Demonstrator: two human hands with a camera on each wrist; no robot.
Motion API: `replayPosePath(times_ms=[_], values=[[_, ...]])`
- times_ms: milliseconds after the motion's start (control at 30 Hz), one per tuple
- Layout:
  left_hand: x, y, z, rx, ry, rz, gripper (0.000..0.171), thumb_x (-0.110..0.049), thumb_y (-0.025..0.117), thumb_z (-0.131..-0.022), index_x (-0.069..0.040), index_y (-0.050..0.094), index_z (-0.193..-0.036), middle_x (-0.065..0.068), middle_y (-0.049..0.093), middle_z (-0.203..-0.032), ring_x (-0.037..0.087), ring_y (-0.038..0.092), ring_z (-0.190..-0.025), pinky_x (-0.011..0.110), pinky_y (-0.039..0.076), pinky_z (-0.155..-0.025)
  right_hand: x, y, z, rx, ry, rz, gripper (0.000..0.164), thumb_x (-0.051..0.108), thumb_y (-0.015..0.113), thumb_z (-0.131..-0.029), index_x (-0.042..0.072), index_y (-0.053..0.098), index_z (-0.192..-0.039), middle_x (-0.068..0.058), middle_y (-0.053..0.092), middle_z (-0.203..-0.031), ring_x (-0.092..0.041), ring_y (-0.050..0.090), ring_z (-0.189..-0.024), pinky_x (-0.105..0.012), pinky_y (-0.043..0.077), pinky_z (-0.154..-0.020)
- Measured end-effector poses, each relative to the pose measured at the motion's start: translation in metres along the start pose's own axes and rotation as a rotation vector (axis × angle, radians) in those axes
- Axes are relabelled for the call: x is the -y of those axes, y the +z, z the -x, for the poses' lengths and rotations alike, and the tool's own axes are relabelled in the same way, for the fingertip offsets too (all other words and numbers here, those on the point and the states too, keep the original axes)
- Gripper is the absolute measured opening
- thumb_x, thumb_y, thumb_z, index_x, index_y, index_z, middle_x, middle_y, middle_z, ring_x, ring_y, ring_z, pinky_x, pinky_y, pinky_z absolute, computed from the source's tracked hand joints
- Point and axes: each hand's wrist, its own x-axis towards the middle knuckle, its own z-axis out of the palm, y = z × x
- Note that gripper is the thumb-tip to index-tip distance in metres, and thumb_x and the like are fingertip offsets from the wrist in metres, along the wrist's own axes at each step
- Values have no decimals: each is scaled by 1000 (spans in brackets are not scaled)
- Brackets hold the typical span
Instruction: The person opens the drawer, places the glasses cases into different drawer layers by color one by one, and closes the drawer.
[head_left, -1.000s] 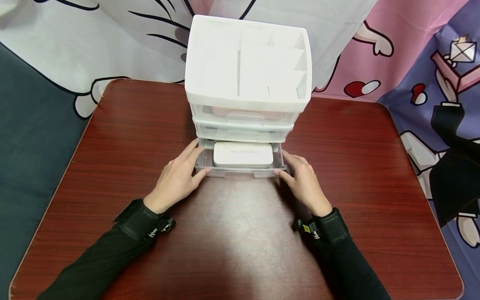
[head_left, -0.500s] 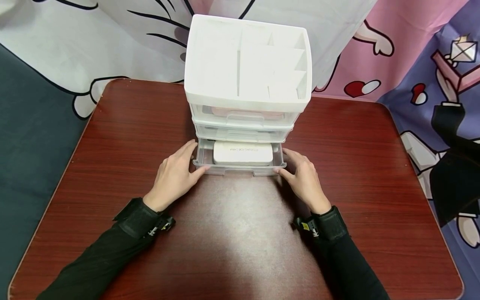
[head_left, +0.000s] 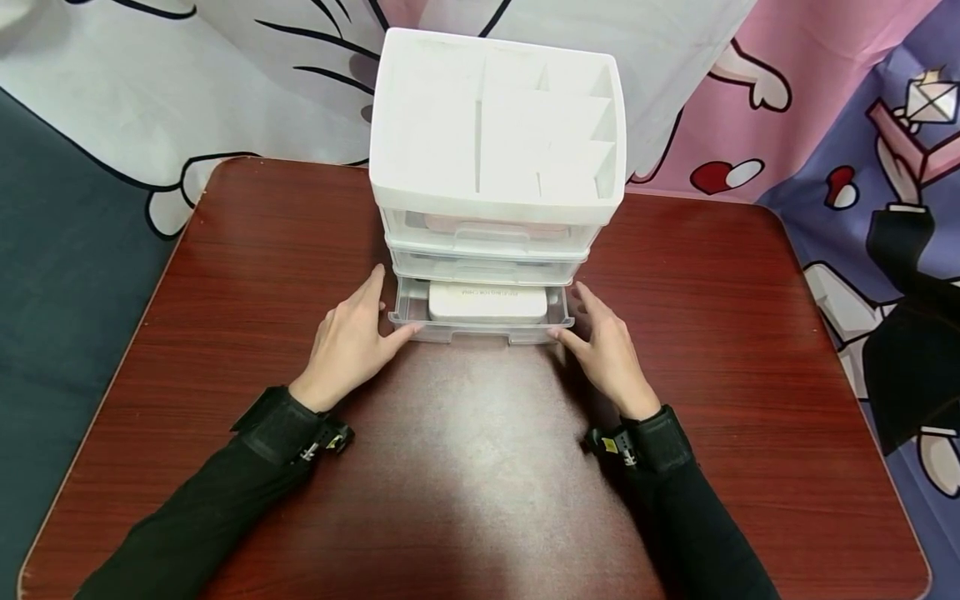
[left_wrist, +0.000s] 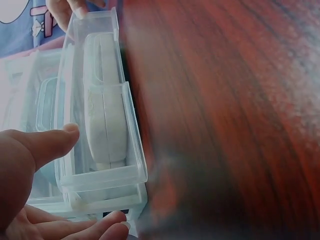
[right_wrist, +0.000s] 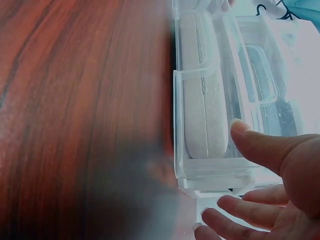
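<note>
A white plastic drawer cabinet stands on the table, its clear bottom drawer pulled partway out. Inside that drawer lies a white oblong case with faint lettering on top. My left hand is at the drawer's left front corner, thumb touching the top of the front edge, fingers extended along the side. At the opposite corner my right hand mirrors it, thumb at the front rim. Both wrist views show the fingers straight beside the drawer, not wrapped round it; the case rests untouched.
Two closed drawers sit above the bottom one, the upper holding something pinkish. The cabinet's top has divided compartments. The brown wooden table extends to both sides, with a cartoon-print cloth behind it.
The bottom drawer has slid a little inward, hiding more of the case under the cabinet. Both hands have moved slightly forward with it, and their fingers have spread away from its sides.
</note>
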Motion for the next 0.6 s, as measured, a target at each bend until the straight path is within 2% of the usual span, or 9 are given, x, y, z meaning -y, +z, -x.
replayPosePath(times_ms=[67,233,433,600], values=[[0,0,-2,8,-6,7,93,-45,75,-81,1,30,-148,17,66,-109,33,68,-85,51,51,-67,0,0,-1,5,17,2,79,29,70,-89,5,27,-152,-21,52,-138,-37,52,-124,-52,44,-95],[-1,0,-6,38,-29,14,94,-44,73,-82,-3,24,-151,17,65,-114,34,66,-83,50,50,-67,2,0,-5,24,46,5,82,30,68,-90,9,21,-154,-23,53,-136,-40,49,-125,-54,42,-97],[-2,0,-11,67,-51,26,92,-42,73,-84,-7,23,-153,19,60,-125,35,65,-89,49,50,-65,4,0,-9,36,37,5,81,27,66,-92,10,18,-155,-24,52,-139,-40,45,-130,-55,39,-102],[-3,1,-15,73,-74,26,89,-41,72,-84,-8,25,-152,18,60,-126,37,65,-94,51,51,-68,6,2,-12,29,23,6,78,24,65,-93,10,19,-155,-25,51,-138,-40,46,-129,-55,39,-102]])
